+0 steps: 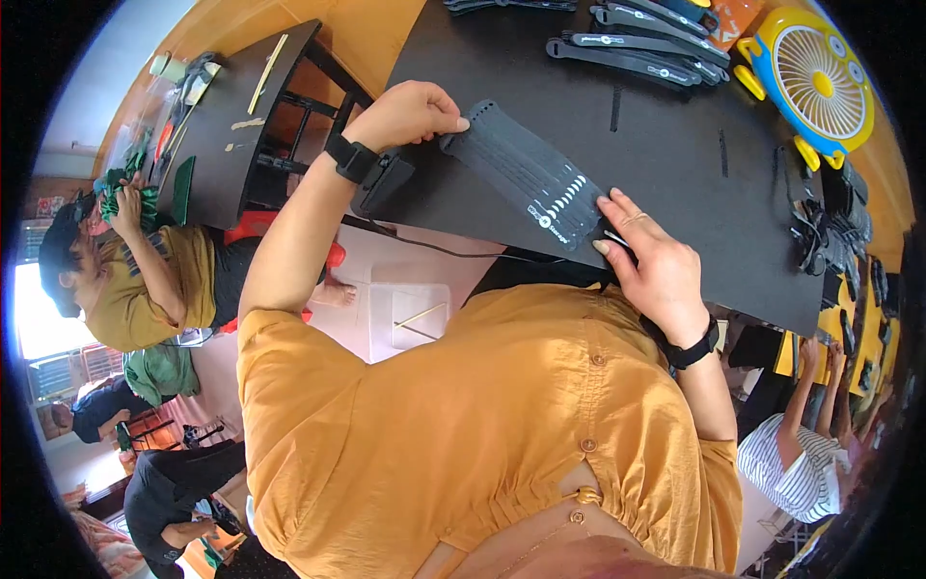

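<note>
The left hand (417, 111) is drawn in narrow, thumb and fingertips together at the upper-left corner of a dark grey sheet of ribbed strips (529, 172). The sheet lies slantwise between the two hands, just above the black bench (569, 116) or on it; which, I cannot tell. The right hand (661, 265) has its thumb and fingers set apart along the sheet's lower-right end; whether they pinch it or only touch it, I cannot tell. White crescent marks and print show near this hand. Dark bands circle both wrists.

Just below the left hand is a small black box-like object (391, 180), with a cable (449, 253) running along the bench's near edge toward the right hand. Beyond the right hand, well apart, lies a pile of dark straps (646, 46); farther right stands a yellow-and-blue fan (820, 87). Well left of the left hand, a co-worker (149, 289) holds green cloth (125, 201).
</note>
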`<state>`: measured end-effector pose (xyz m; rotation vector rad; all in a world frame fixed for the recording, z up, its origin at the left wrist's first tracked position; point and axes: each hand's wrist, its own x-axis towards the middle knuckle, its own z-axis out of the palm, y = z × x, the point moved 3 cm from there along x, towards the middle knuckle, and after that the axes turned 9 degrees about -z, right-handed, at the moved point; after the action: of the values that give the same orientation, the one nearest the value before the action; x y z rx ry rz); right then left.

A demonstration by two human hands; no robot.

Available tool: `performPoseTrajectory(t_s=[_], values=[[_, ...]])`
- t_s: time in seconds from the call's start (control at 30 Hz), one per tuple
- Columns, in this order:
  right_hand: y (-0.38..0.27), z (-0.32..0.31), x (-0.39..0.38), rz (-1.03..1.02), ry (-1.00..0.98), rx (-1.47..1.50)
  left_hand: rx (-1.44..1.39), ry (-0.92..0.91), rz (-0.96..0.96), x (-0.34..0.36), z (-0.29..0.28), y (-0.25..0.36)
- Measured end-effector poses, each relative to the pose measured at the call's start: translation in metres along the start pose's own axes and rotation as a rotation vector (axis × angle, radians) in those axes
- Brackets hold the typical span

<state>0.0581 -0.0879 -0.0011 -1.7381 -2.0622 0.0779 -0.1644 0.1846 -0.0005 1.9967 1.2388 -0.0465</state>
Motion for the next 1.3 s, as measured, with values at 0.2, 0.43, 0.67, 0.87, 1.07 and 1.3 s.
performPoseTrajectory(t_s=[0.2,0.43,0.67,0.87,1.07,1.3], values=[[-0.002,0.002,0.0,0.012,-0.046,-0.051,0.197,0.223,0.113,-0.004,0.002,0.005],[-0.005,-0.003,0.001,-0.058,-0.039,-0.018,0.517,0.175,0.792,-0.066,0.063,0.039],[0.0,-0.003,0.005,0.026,-0.096,-0.017,0.654,0.186,0.632,-0.071,0.069,0.032],[0.006,-0.002,0.002,0.017,0.003,0.076,0.824,0.378,0.319,0.002,0.022,0.004],[0.009,-0.004,0.002,0.015,0.024,0.131,0.808,0.308,0.182,0.08,-0.003,0.023],[0.013,-0.005,0.003,0.031,0.033,0.205,0.752,0.256,0.238,0.121,-0.017,0.031]])
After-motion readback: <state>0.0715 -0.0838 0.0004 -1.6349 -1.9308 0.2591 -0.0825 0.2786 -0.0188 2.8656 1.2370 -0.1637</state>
